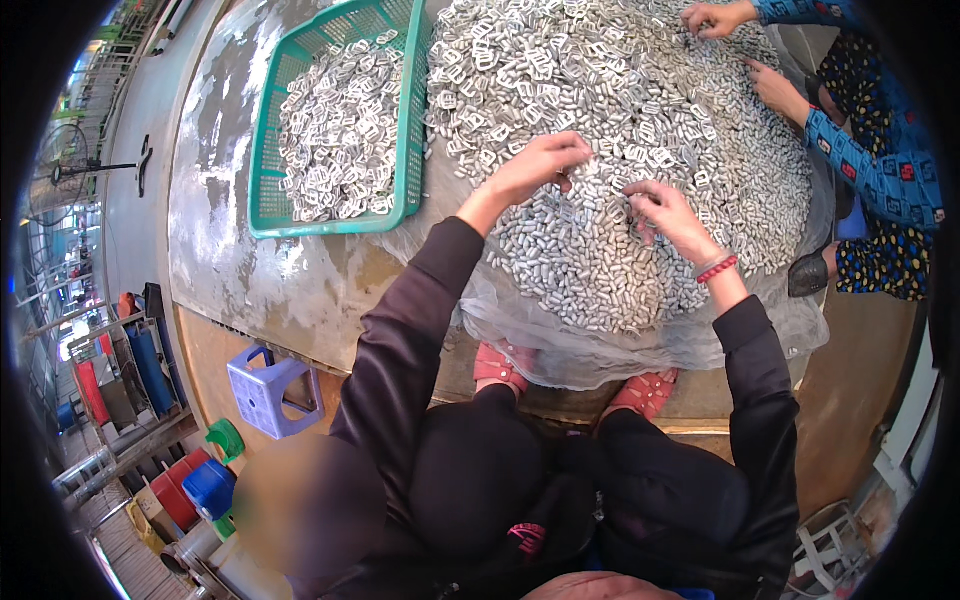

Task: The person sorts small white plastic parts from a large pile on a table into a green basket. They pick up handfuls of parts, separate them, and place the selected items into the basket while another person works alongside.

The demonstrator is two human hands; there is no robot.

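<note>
A wide heap of small grey metal pieces (590, 290) lies in front of me, rounded and slug-like at its near side. Flat slotted metal buckles (510, 60) are mixed in, mostly toward the far side. My left hand (545, 165) is over the middle of the heap, its fingers bent together in a pinch; whatever they hold is too small to make out. To its right, my right hand (675, 218), with a red bracelet at the wrist, curls its fingers down at the pieces. What lies between those fingertips is hidden.
A green plastic basket (258, 185) of buckles stands left of the heap. Clear plastic sheeting (560, 355) lies under the heap. At the far right, a co-worker's hands (780, 92) touch the heap. A purple stool (262, 390) stands at the lower left.
</note>
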